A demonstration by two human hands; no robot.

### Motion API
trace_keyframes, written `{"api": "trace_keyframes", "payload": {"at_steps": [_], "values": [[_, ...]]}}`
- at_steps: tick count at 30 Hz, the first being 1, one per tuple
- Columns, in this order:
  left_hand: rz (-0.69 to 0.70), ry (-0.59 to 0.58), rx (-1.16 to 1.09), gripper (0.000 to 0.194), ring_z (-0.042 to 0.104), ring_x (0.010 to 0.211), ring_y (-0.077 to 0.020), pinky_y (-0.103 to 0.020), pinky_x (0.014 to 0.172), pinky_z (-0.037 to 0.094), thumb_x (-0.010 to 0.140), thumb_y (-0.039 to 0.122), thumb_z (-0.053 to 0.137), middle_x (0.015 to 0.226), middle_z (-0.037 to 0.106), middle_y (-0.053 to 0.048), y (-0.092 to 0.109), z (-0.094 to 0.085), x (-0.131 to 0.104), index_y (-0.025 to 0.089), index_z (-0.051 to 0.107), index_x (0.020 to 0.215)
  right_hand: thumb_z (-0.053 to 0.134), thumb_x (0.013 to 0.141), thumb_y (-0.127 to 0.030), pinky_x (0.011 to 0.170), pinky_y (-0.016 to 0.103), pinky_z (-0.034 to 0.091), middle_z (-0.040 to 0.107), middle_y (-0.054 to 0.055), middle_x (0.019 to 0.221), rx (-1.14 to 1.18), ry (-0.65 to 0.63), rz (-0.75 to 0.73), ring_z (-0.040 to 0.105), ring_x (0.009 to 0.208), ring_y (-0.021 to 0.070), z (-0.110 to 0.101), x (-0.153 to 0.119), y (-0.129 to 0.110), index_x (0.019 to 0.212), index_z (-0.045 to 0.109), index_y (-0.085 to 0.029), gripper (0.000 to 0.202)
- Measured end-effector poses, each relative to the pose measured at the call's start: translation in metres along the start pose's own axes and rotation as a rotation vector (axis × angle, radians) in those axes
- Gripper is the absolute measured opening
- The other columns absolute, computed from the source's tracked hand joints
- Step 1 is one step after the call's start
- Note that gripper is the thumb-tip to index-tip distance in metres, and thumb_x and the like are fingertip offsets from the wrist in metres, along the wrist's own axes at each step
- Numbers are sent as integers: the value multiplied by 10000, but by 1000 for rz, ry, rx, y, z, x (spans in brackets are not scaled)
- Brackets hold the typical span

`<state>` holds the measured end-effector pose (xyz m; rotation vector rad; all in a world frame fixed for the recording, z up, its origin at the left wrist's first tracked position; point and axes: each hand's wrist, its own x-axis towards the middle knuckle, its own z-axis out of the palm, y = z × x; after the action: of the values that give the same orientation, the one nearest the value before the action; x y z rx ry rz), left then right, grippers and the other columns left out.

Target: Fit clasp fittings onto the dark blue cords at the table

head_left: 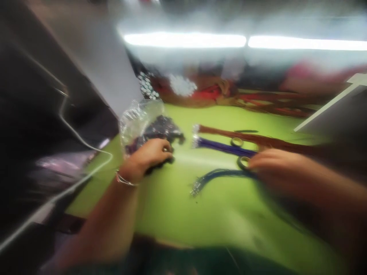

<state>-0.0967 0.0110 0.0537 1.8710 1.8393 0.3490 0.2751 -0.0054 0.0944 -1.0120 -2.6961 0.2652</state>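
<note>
My left hand, with a thin bracelet at the wrist, is closed over small black parts that spill from a clear plastic bag; what its fingers pinch is too small to make out. My right hand is blurred, its fingertips at a roll of dark tape; whether it grips anything is unclear. Beside it lie a purple wire bundle and a brown wire bundle with white connectors, and a second tape roll. Nearer me is a dark blue wire bundle with metal tips.
The tabletop is green. Red and brown wires and white parts lie along its back. A grey panel stands at the right, and a white cable hangs at the left.
</note>
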Motion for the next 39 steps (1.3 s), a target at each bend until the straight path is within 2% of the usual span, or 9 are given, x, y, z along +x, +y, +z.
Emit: {"api": "trace_keyframes", "payload": {"at_steps": [4, 9, 15, 20, 23, 27, 31, 35, 39], "values": [[171, -77, 270, 229, 594, 683, -194, -271, 590, 422, 628, 172, 595, 780, 660, -54, 0, 18, 6, 219, 679, 836, 520, 810, -174, 693, 270, 447, 639, 62, 839, -24, -243, -39, 579, 770, 163, 33, 48, -30, 847, 692, -199, 177], [244, -50, 365, 192, 573, 708, -221, -289, 617, 404, 644, 267, 627, 787, 624, -72, -1, 33, 18, 219, 678, 824, 576, 759, -157, 665, 257, 389, 599, 60, 830, 45, -303, -83, 519, 758, 152, 82, 79, -31, 825, 681, -172, 125], [232, 114, 172, 171, 556, 688, -211, -288, 638, 408, 623, 314, 686, 744, 630, -52, 6, 37, 20, 217, 684, 764, 586, 763, -160, 639, 249, 361, 592, 39, 756, 178, -255, -40, 481, 681, 127, 88, 82, -20, 753, 674, -155, 89], [161, 225, -163, 490, 548, 644, -154, -268, 661, 430, 675, 326, 672, 770, 646, -6, 17, 32, 14, 241, 626, 1155, 585, 773, -186, 652, 247, 363, 616, 48, 814, 218, -219, -32, 502, 713, 132, 86, 88, -31, 830, 678, -156, 113], [169, 161, -276, 460, 542, 648, -143, -267, 669, 439, 678, 337, 665, 762, 641, -10, 21, 34, 13, 204, 659, 1118, 595, 762, -213, 635, 245, 351, 627, 48, 862, 208, -235, -29, 514, 731, 137, 92, 92, -42, 884, 682, -181, 153], [177, 58, -435, 390, 539, 598, -131, -253, 583, 447, 671, 339, 666, 728, 641, -28, 23, 41, 14, 157, 683, 1016, 569, 736, -137, 615, 236, 350, 628, 34, 754, 258, -190, 41, 504, 667, 117, 99, 101, -40, 731, 671, -156, 104], [176, -142, -527, 345, 517, 482, -119, -242, 464, 419, 690, 358, 651, 694, 661, -40, 34, 52, 9, 163, 688, 973, 554, 743, -152, 570, 207, 390, 625, 2, 663, 565, 113, 330, 509, 584, 86, 90, 106, -22, 697, 611, -149, 73], [356, -293, -538, 309, 612, 647, -168, -264, 599, 475, 704, 310, 629, 815, 707, -42, 51, 71, -1, 199, 707, 982, 510, 798, -261, 402, 184, 350, 535, -50, 494, 966, 143, 583, 431, 402, 65, 79, 102, -18, 718, 539, -168, 126], [499, -382, -461, 294, 608, 676, -168, -256, 619, 465, 703, 249, 612, 804, 703, -18, 59, 89, -6, 214, 708, 978, 513, 795, -286, 356, 157, 313, 469, -83, 430, 1183, 199, 621, 354, 356, 45, 83, 97, -21, 723, 492, -182, 128]]}}
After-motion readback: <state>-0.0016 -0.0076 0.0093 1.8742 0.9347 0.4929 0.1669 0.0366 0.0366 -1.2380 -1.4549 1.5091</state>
